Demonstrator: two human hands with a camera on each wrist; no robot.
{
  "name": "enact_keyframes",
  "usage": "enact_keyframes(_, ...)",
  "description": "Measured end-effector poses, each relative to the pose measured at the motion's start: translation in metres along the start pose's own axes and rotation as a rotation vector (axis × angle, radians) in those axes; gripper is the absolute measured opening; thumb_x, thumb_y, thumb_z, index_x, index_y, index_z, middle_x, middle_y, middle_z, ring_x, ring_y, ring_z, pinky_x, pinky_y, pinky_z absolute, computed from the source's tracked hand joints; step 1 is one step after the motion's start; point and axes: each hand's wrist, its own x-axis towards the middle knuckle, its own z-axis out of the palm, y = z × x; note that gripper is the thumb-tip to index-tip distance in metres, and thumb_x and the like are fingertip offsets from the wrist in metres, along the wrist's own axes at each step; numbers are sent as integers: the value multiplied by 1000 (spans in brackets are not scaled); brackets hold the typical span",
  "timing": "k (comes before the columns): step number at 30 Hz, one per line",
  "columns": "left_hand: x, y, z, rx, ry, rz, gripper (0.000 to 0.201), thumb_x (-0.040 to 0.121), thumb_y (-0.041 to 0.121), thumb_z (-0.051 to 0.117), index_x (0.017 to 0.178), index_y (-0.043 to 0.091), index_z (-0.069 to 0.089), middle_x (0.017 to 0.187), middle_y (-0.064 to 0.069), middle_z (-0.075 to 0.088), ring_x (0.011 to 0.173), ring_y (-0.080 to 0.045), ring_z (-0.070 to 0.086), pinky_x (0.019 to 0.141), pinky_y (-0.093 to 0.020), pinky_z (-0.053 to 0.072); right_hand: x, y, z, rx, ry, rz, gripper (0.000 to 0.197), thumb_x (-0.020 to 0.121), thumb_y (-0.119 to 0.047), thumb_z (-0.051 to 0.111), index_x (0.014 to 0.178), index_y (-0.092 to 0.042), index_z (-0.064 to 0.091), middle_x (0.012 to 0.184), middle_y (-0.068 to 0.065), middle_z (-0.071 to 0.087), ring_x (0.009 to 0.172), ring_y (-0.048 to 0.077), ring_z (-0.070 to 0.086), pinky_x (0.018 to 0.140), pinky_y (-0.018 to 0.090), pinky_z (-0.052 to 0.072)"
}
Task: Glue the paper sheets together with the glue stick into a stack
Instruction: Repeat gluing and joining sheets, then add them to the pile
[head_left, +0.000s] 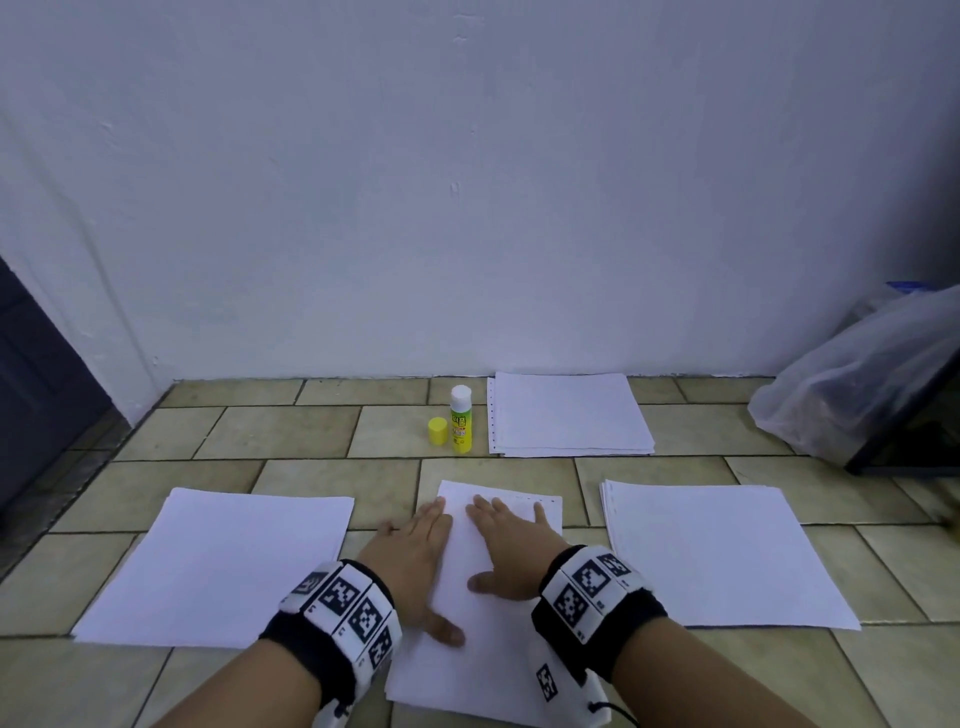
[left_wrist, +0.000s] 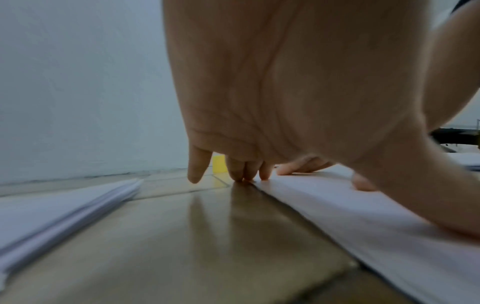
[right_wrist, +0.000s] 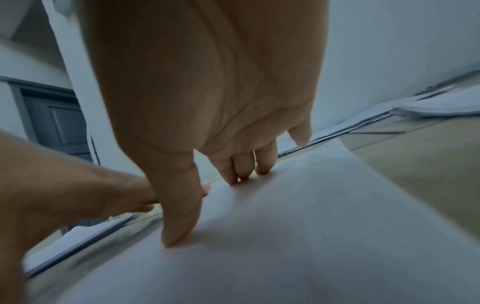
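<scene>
A white middle paper stack (head_left: 470, 649) lies on the tiled floor in front of me. My left hand (head_left: 415, 551) lies flat along its left edge, fingers straight, thumb on the paper. My right hand (head_left: 511, 540) presses flat on the top sheet (right_wrist: 311, 226), fingers spread. In the left wrist view the left fingertips (left_wrist: 242, 174) touch the floor at the paper's edge (left_wrist: 337, 216). An uncapped glue stick (head_left: 461, 419) with a green-yellow label stands upright further back, its yellow cap (head_left: 437, 431) beside it on the left.
Three more piles of white sheets lie around: left pile (head_left: 223, 566), right pile (head_left: 722, 553), far pile (head_left: 569, 413) by the wall. A clear plastic bag (head_left: 852, 379) and a dark frame (head_left: 904, 447) sit at the right. A dark door (head_left: 36, 374) stands at the left.
</scene>
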Motion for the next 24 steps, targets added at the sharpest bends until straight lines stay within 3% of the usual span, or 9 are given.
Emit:
enact_keyframes(4,1,-12,0,71,-88,27,139,60,67,76,151,18,-16,157,3,-28,146,-20,-20,117,-56,-1,-15,26,-2,9,-18,56,99,85,-55,59,153,-21,-5,160,-5,-9,148,12,-4,114,56,-6)
enact_keyframes(7,0,-11,3,89,-78,8,139,59,70,75,151,19,-16,157,3,-28,145,-25,-22,117,-57,-3,-21,33,-6,-23,-21,84,104,81,-57,63,153,-23,-3,161,-4,-6,148,15,-2,115,55,-7)
enact_keyframes(11,-8,5,1,145,-22,-104,132,64,74,68,152,9,-6,159,-12,-14,147,-31,-9,120,-48,6,-24,21,-7,-61,58,170,86,84,-51,63,149,-12,21,156,12,17,144,27,13,115,50,15)
enact_keyframes(13,-12,16,-1,122,36,-198,112,71,74,60,149,8,14,155,-17,12,143,-31,16,114,-41,23,-28,12,-4,-104,121,197,70,85,-51,60,137,-9,38,142,14,33,133,30,26,106,45,30)
enact_keyframes(15,-13,21,-3,120,108,-253,81,83,70,49,139,15,31,140,-12,34,129,-28,36,101,-36,32,-33,5,-1,-103,112,208,71,83,-59,58,132,-10,41,135,13,35,127,30,29,100,44,33)
enact_keyframes(18,-16,20,-7,175,128,-232,44,98,45,41,130,14,40,131,-10,46,119,-26,47,87,-33,35,-38,-3,6,-57,36,193,88,74,-62,67,136,-9,34,136,12,30,125,32,31,98,46,36)
enact_keyframes(20,-15,17,-7,187,141,-171,28,98,24,43,123,12,46,127,-9,51,115,-25,49,78,-30,32,-37,-4,9,-58,14,158,97,71,-57,73,141,-8,27,139,13,26,124,33,34,97,47,38)
enact_keyframes(22,-14,10,-9,133,174,-95,34,93,24,53,124,13,45,129,-6,46,119,-23,43,80,-30,34,-35,1,10,-90,8,117,102,72,-53,75,146,-10,20,144,14,22,127,34,32,100,48,37)
enact_keyframes(24,-8,-1,-11,27,187,-30,67,83,40,67,137,17,34,142,-4,31,132,-22,30,98,-33,37,-33,11,6,-141,8,75,105,72,-52,75,150,-18,14,149,12,18,134,34,24,106,50,33)
